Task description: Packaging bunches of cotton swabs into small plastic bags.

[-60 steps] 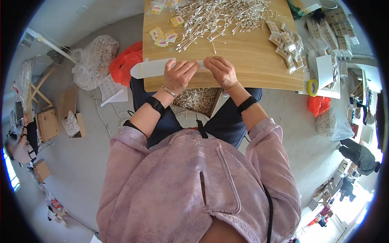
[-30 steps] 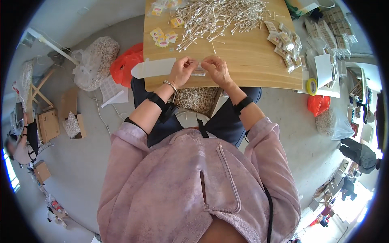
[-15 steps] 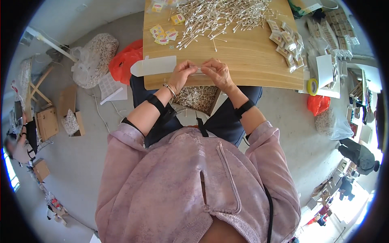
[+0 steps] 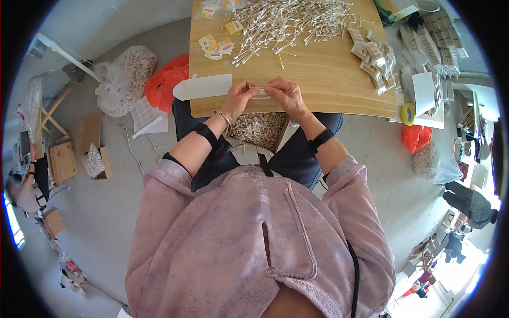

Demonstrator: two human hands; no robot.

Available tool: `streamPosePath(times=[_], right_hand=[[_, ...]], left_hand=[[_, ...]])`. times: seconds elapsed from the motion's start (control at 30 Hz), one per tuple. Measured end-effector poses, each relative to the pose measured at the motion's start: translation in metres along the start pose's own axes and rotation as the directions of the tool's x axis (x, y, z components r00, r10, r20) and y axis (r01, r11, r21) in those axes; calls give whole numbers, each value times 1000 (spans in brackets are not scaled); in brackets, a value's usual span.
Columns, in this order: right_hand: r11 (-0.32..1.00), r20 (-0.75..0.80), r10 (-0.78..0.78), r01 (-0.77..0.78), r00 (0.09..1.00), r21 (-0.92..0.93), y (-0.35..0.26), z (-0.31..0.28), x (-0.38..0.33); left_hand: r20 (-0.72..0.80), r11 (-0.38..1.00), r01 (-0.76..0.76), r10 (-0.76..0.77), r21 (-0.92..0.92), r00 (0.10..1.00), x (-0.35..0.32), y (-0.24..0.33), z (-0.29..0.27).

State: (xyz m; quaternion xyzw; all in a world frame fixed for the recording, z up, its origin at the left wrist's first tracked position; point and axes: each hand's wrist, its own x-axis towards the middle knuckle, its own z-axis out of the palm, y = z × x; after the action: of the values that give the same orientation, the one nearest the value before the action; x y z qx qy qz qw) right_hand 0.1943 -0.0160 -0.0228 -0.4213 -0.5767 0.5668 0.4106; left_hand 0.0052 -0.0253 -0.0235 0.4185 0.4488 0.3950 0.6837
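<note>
Close to the near edge of the wooden table [image 4: 318,79], my left hand [image 4: 239,100] and my right hand [image 4: 288,97] are almost fingertip to fingertip. Both are closed in a pinch on a small clear plastic packet [image 4: 262,93], stretched between them. Fingers cover most of it, so its contents cannot be made out. Left of my left hand lies a long white card strip [image 4: 207,86] with a pointed end. Beyond the hands, a big loose heap of cotton swabs [image 4: 291,24] spreads over the table. Several small yellow-and-white cards [image 4: 214,49] lie to its left.
At the table's right side sit several filled swab packs [image 4: 375,59]. Below the near edge, between my knees, is a box of swabs [image 4: 255,131]. Red plastic bags [image 4: 168,85] and a clear sack [image 4: 127,79] stand left; yellow tape [image 4: 407,113] lies right.
The whole view has shifted very slightly. Both hands keep the same pinch on the packet, with hardly any movement of the fingers.
</note>
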Motion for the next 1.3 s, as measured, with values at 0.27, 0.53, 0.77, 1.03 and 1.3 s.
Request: streamPosePath(times=[0.27,0.53,0.77,1.03,1.3], right_hand=[[986,-161,38,-63,986,-153,-35,7,6],[986,-107,-51,34,993,-161,-64,7,-3],[958,18,-74,76,997,-277,-99,8,-5],[931,2,310,-304,951,203,-109,2,0],[546,196,458,-449,867,707,-107,20,-12]], left_hand=[[94,937,-275,261,217,961,3,24,0],[124,884,-343,320,317,939,-9,48,6],[220,926,-306,258,222,941,-16,80,6],[185,977,16,24,-214,982,-27,87,2],[308,470,-699,662,539,683,-63,110,29]])
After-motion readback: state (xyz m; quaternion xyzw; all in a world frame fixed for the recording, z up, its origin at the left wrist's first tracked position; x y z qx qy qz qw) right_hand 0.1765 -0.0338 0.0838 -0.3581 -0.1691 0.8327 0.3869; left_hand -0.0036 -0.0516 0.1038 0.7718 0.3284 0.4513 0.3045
